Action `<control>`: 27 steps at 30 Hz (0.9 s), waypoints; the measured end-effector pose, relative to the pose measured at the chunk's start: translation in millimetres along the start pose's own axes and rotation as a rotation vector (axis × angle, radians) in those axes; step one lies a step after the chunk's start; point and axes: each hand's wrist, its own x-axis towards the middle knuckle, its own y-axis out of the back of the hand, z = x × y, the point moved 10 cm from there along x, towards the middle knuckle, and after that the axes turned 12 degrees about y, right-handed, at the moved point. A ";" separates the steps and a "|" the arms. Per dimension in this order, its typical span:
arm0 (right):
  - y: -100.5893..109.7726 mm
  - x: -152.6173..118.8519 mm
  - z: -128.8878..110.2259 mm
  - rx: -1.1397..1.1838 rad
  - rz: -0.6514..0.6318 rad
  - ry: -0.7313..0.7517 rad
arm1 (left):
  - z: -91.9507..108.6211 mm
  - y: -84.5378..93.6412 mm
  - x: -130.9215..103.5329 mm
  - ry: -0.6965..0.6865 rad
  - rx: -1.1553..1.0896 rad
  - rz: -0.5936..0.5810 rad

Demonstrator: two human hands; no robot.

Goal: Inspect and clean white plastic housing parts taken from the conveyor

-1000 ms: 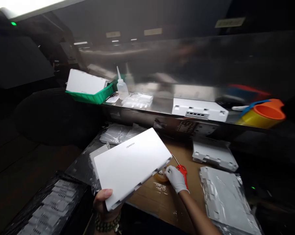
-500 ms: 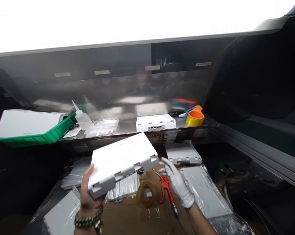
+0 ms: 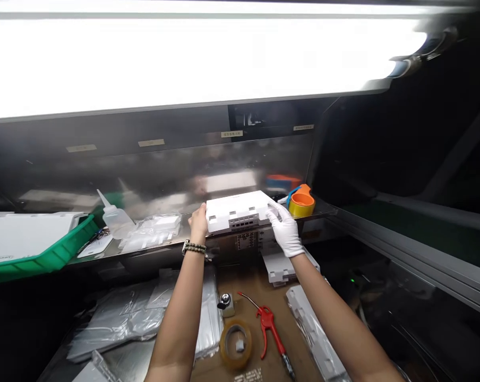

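Left hand point(image 3: 198, 222): bare fingers pressed against the white box's point(image 3: 236, 204) left end; right hand point(image 3: 284, 231), gloved, off it half a second ago, now clasps the right end. Box, now steadied two-handed, is up at the shelf point(image 3: 324, 207), resting or not unclear; tape point(image 3: 224, 349) and air gun point(image 3: 268, 321) below.

No words can be read for sure. Four pale labels point(image 3: 231, 133) are stuck on the back wall point(image 3: 176, 172), but their writing is too blurry. Small marks can be seen on the white box point(image 3: 240, 206), the white panel point(image 3: 25, 233) in the green tray point(image 3: 51, 260), and the brown cardboard point(image 3: 243, 277).
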 end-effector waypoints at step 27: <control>30.7 -174.2 15.7 -0.252 -0.241 -0.162 | -35.1 125.5 -90.5 -0.605 0.564 0.475</control>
